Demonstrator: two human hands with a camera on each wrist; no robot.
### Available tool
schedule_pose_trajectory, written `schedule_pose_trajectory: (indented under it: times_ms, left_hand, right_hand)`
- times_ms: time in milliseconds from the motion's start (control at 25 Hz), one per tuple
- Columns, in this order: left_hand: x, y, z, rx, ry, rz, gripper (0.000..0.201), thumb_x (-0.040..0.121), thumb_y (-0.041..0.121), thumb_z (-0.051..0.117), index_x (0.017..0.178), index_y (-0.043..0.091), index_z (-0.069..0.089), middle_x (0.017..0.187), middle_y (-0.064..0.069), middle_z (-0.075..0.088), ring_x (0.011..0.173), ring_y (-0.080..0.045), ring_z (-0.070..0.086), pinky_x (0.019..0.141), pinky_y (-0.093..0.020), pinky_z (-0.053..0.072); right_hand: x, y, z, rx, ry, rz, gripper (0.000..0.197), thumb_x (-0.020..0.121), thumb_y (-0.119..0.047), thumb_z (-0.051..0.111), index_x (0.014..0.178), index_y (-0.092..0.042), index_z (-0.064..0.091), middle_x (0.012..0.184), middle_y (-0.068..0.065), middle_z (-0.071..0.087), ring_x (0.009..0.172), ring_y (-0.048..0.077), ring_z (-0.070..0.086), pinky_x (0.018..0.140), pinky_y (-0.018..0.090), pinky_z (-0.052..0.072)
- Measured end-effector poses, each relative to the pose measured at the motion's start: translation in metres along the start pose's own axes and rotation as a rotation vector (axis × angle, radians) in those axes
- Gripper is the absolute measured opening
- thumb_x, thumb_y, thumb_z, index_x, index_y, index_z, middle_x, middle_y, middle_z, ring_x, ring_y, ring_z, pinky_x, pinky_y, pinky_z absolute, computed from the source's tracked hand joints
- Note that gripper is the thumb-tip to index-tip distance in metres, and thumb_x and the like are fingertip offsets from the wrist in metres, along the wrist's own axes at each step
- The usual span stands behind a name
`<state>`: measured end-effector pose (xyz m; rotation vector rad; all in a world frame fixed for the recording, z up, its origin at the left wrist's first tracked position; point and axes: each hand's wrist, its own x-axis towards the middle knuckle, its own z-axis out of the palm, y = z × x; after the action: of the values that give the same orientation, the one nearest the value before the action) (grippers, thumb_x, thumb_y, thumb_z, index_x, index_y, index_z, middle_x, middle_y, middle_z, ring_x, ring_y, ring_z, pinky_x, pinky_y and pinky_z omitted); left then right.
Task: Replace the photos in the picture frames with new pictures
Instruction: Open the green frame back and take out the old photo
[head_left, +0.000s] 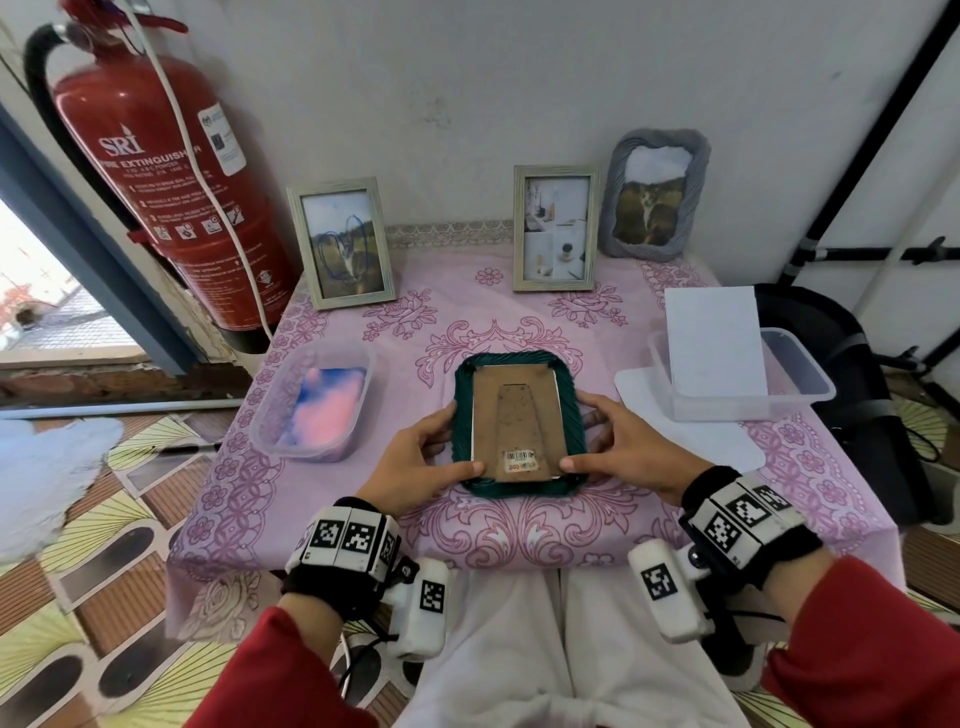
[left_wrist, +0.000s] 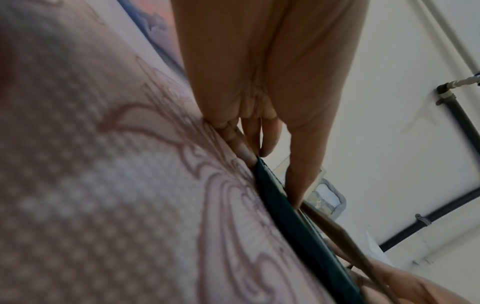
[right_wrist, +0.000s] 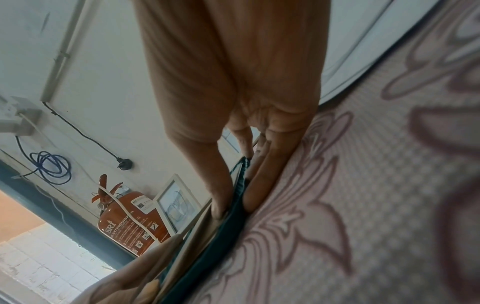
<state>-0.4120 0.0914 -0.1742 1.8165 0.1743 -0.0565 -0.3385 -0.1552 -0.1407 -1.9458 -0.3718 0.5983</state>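
Observation:
A dark green picture frame (head_left: 509, 361) lies face down at the middle of the table, its brown backing board (head_left: 517, 415) and folded stand facing up. My left hand (head_left: 431, 452) grips its left edge, with the fingers under the rim and the thumb on the backing's lower left corner. My right hand (head_left: 623, 447) grips the right edge the same way, thumb on the lower right corner. The left wrist view shows my fingers (left_wrist: 246, 150) tucked beneath the green rim (left_wrist: 293, 226). In the right wrist view my thumb (right_wrist: 218, 197) presses beside the rim (right_wrist: 231, 226).
Three frames stand along the back wall: a pale wooden one (head_left: 343, 244), another (head_left: 556, 228), and a grey one (head_left: 654, 195). A clear tub (head_left: 270, 415) at left holds a pink-blue picture (head_left: 324, 410). Another tub (head_left: 800, 374) at right holds white sheets (head_left: 714, 343). A fire extinguisher (head_left: 156, 171) stands left.

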Motion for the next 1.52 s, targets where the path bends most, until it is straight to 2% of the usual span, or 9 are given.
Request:
schedule_pose_trajectory:
  times_ms: [200,400,640,760,920,1160,1280,1360,1520]
  left_hand:
    - [0.001,0.002,0.001,-0.027,0.007,-0.019,0.082,0.072,-0.012,0.07,0.142,0.001,0.03,0.13,-0.009,0.054,0.113,-0.013,0.055,0.101,-0.024,0.043]
    - [0.0,0.003,0.002,-0.022,-0.002,-0.014,0.079,0.074,-0.015,0.066,0.142,0.001,0.03,0.125,-0.003,0.054,0.109,-0.012,0.056,0.092,-0.01,0.045]
    - [-0.001,0.005,0.003,-0.038,0.008,-0.028,0.077,0.075,-0.017,0.063,0.142,0.001,0.029,0.126,-0.005,0.054,0.109,-0.012,0.055,0.092,-0.012,0.046]
    - [-0.002,0.006,0.003,-0.054,0.01,-0.036,0.076,0.076,-0.017,0.062,0.142,0.002,0.03,0.126,-0.005,0.056,0.105,-0.008,0.058,0.091,-0.011,0.046]
    - [-0.002,0.006,0.001,-0.077,-0.015,-0.032,0.075,0.077,-0.018,0.06,0.142,0.005,0.032,0.121,-0.002,0.059,0.091,0.009,0.062,0.086,-0.01,0.048]
    - [-0.003,0.007,0.0,-0.104,-0.033,-0.045,0.071,0.078,-0.023,0.052,0.141,0.002,0.032,0.118,0.0,0.058,0.084,0.009,0.064,0.075,-0.008,0.05]
    - [-0.002,0.01,-0.001,-0.186,-0.022,-0.076,0.06,0.085,-0.017,0.049,0.14,0.001,0.033,0.13,-0.012,0.053,0.1,-0.005,0.061,0.086,-0.012,0.049]
    - [0.0,0.013,-0.003,-0.29,0.032,-0.139,0.048,0.092,-0.007,0.044,0.138,0.0,0.038,0.133,-0.016,0.052,0.109,-0.015,0.058,0.092,-0.018,0.047]
    - [0.007,0.018,-0.009,-0.223,0.06,-0.194,0.041,0.095,-0.003,0.039,0.135,0.0,0.043,0.11,-0.013,0.061,0.083,-0.006,0.06,0.074,-0.01,0.05]
  right_hand:
    - [-0.002,-0.003,0.001,0.025,-0.003,-0.001,0.086,0.073,0.005,0.073,0.144,-0.012,0.028,0.097,-0.005,0.048,0.072,0.004,0.054,0.065,0.007,0.051]
    - [-0.003,-0.004,0.003,0.035,-0.008,-0.037,0.079,0.074,0.014,0.067,0.142,-0.012,0.035,0.089,-0.008,0.053,0.059,0.004,0.054,0.06,0.011,0.052]
    - [-0.003,-0.004,0.003,0.052,-0.009,-0.017,0.078,0.077,0.019,0.06,0.142,-0.017,0.035,0.087,-0.006,0.054,0.051,-0.003,0.055,0.058,0.012,0.053]
    - [-0.003,-0.005,0.003,0.064,-0.013,0.0,0.079,0.077,0.02,0.058,0.143,-0.018,0.034,0.088,-0.007,0.054,0.052,-0.002,0.055,0.058,0.011,0.052]
    - [-0.003,-0.005,0.004,0.087,-0.012,0.018,0.08,0.078,0.02,0.057,0.143,-0.019,0.033,0.089,-0.007,0.053,0.053,-0.002,0.054,0.058,0.01,0.051]
    - [-0.001,-0.002,0.004,0.15,-0.005,0.061,0.082,0.078,0.022,0.055,0.145,-0.015,0.028,0.086,-0.006,0.049,0.062,0.004,0.045,0.06,0.007,0.049]
    - [0.0,-0.002,0.003,0.172,-0.02,0.084,0.077,0.082,0.016,0.055,0.145,-0.017,0.029,0.09,-0.003,0.051,0.068,0.008,0.05,0.06,0.011,0.051]
    - [0.004,-0.003,-0.002,0.257,-0.029,0.142,0.064,0.088,0.008,0.052,0.143,-0.019,0.033,0.093,0.002,0.053,0.071,0.016,0.058,0.056,0.02,0.056]
    - [0.013,-0.007,-0.011,0.248,-0.008,0.251,0.044,0.093,-0.003,0.048,0.136,-0.013,0.042,0.072,0.013,0.054,0.049,0.021,0.057,0.047,0.029,0.056]
